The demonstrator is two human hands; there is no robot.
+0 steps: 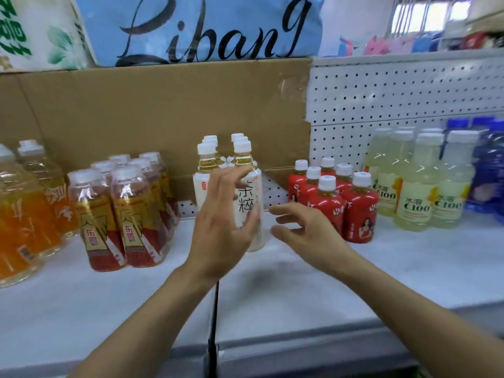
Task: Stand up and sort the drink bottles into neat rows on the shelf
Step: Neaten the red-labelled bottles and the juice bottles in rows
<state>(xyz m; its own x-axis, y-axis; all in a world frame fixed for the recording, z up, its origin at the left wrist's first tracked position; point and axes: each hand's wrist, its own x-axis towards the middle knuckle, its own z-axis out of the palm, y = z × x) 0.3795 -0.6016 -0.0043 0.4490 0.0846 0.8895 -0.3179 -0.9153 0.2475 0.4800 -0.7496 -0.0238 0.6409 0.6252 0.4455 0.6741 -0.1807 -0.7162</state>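
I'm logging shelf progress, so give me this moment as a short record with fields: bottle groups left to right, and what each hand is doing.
far left: orange drink bottles
next: gold-and-red labelled bottles
centre: white-labelled tea bottles, two rows
right of centre: red-labelled bottles
far right: pale yellow C100 bottles
left hand: open, at front tea bottle
right hand: open, beside it, holding nothing
surface: white shelf

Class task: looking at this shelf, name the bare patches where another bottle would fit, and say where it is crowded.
Bare: the shelf's front strip before all the groups, and behind the right hand, between the white-label bottles and the red bottles. Crowded: the red-and-gold bottles beside the orange bottles, and the pale C100 bottles at right.
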